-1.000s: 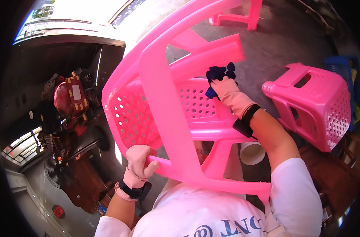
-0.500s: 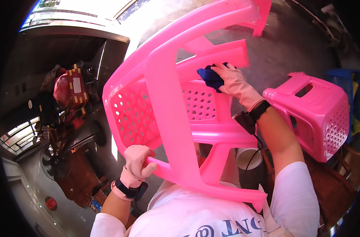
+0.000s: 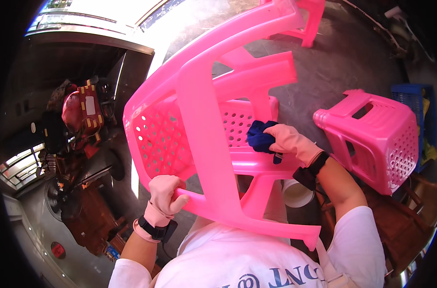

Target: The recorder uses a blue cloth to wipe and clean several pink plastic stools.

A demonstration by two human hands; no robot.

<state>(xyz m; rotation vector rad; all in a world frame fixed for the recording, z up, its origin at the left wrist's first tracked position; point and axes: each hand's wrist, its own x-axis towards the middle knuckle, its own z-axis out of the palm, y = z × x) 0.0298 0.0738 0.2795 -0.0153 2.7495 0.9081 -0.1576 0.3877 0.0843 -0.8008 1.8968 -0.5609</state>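
Observation:
A pink plastic chair (image 3: 204,129) lies tipped on its side across my lap, its perforated panels facing left and up. My left hand (image 3: 165,192), in a pale pink glove, is closed round the lower bar of the chair's frame. In my right hand (image 3: 290,144), gloved the same way, a dark blue cloth (image 3: 261,136) is bunched up. The cloth presses against the chair beside the edge of its perforated panel. Black straps with small dark boxes sit on both wrists. Part of my lap is hidden behind the chair.
At right stands a pink plastic stool (image 3: 372,139), with a blue crate (image 3: 413,103) behind it. Another pink piece of furniture (image 3: 309,24) is at the far top. A white bucket (image 3: 297,193) sits near my right knee. A fan (image 3: 55,197) and wooden furniture are at left.
My right hand has moved toward me with the blue cloth, from the chair's far leg down to near the perforated panel. The left hand keeps its hold.

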